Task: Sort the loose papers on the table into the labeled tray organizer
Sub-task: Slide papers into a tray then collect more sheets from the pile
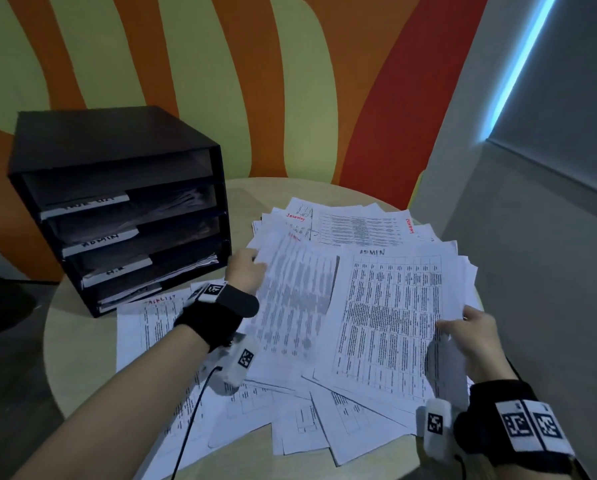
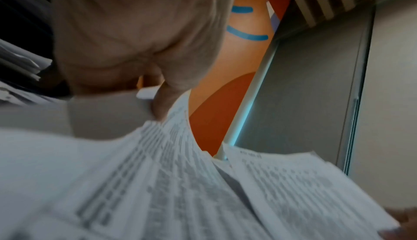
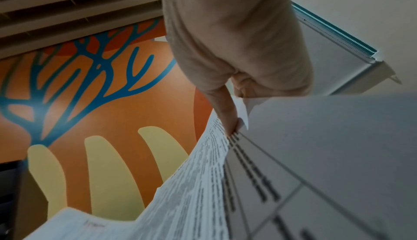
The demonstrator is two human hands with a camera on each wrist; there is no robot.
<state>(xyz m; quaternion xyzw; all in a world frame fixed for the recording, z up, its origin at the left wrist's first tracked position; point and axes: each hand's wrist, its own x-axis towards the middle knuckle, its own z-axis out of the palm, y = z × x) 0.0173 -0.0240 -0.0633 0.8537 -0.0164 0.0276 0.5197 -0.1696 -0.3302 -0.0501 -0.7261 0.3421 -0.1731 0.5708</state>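
Right of the black tray organizer (image 1: 117, 202), loose papers (image 1: 342, 410) cover the table (image 1: 68, 341); the left hand (image 1: 245, 271) pinches one blurred sheet (image 1: 290, 299), the right hand (image 1: 477, 341) grips the ADMIN sheet (image 1: 390, 317).

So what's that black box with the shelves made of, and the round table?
The black tray organizer looks like matte board or plastic, I can't tell which: flat panels, sharp corners, no shine. Its white labels look like paper strips with handwriting. The round table looks like pale wood or a wood-look laminate: smooth, light tan, faint grain. The sheets on it are thin printed paper; they bend where the hands lift them.
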